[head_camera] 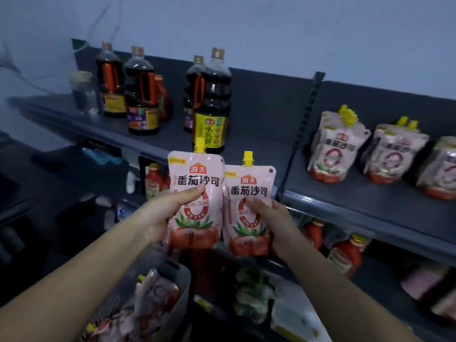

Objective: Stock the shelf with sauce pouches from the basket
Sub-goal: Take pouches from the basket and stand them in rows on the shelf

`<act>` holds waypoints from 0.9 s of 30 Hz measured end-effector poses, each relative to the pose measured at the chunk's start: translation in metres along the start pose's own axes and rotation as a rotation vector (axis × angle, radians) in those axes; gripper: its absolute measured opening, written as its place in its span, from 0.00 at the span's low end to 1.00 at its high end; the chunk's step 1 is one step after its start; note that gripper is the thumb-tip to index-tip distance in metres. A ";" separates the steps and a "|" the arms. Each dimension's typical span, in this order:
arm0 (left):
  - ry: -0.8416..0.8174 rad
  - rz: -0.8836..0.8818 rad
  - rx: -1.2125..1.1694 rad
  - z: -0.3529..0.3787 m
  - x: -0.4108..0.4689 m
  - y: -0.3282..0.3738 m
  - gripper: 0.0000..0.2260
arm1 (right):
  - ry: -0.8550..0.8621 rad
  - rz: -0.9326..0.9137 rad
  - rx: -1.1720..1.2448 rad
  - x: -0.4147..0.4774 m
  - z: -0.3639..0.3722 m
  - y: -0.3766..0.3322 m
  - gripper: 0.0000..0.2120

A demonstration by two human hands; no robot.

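Observation:
My left hand (161, 214) grips a pink tomato sauce pouch (197, 174) with a yellow cap, held upright in front of the shelving. My right hand (278, 223) grips a second matching pouch (249, 186) right beside it, slightly lower. Both are raised at about the height of the top dark shelf (370, 201). On that shelf to the right stand several more pink pouches (338, 151) in rows. The grey basket (177, 280) sits below my left arm with several pouches (153, 297) lying in it.
Dark soy sauce bottles (212, 102) stand on the left half of the top shelf. A slotted upright post (306, 119) divides the two shelf sections. Red ketchup bottles (345, 255) fill the lower shelf; wrapped packs (249, 292) lie lower still.

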State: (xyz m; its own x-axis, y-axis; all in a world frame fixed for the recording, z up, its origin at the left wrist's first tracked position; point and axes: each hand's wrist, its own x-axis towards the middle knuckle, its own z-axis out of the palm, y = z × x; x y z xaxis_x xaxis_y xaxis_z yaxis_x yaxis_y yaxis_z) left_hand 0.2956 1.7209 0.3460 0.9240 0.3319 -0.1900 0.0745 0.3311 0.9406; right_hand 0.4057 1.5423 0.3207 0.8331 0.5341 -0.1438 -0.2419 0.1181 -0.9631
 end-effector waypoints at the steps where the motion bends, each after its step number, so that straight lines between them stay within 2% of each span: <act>1: -0.027 0.013 0.020 0.020 0.002 0.000 0.17 | 0.016 -0.022 -0.008 -0.008 -0.019 -0.009 0.08; 7: -0.183 -0.002 0.087 0.155 0.017 -0.021 0.09 | 0.142 -0.121 -0.033 -0.065 -0.146 -0.056 0.11; 10: -0.262 0.009 0.087 0.222 0.021 -0.035 0.12 | 0.174 -0.197 -0.044 -0.096 -0.207 -0.076 0.15; 14: -0.345 0.043 0.066 0.294 0.024 -0.054 0.08 | 0.237 -0.245 -0.059 -0.127 -0.275 -0.091 0.08; 17: -0.372 0.063 0.056 0.332 0.027 -0.065 0.12 | 0.284 -0.270 -0.060 -0.144 -0.314 -0.099 0.09; 21: -0.361 0.074 0.054 0.366 0.035 -0.067 0.18 | 0.350 -0.281 -0.055 -0.150 -0.350 -0.110 0.17; 27: -0.315 0.079 -0.027 0.395 0.073 -0.054 0.16 | 0.398 -0.316 0.040 -0.121 -0.384 -0.131 0.18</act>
State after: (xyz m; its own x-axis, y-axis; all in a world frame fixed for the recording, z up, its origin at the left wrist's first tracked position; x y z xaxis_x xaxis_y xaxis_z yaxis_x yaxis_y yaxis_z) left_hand 0.5066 1.3784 0.3924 0.9974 0.0696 -0.0168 -0.0078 0.3398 0.9405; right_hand 0.5270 1.1409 0.3767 0.9918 0.1075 0.0696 0.0397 0.2583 -0.9652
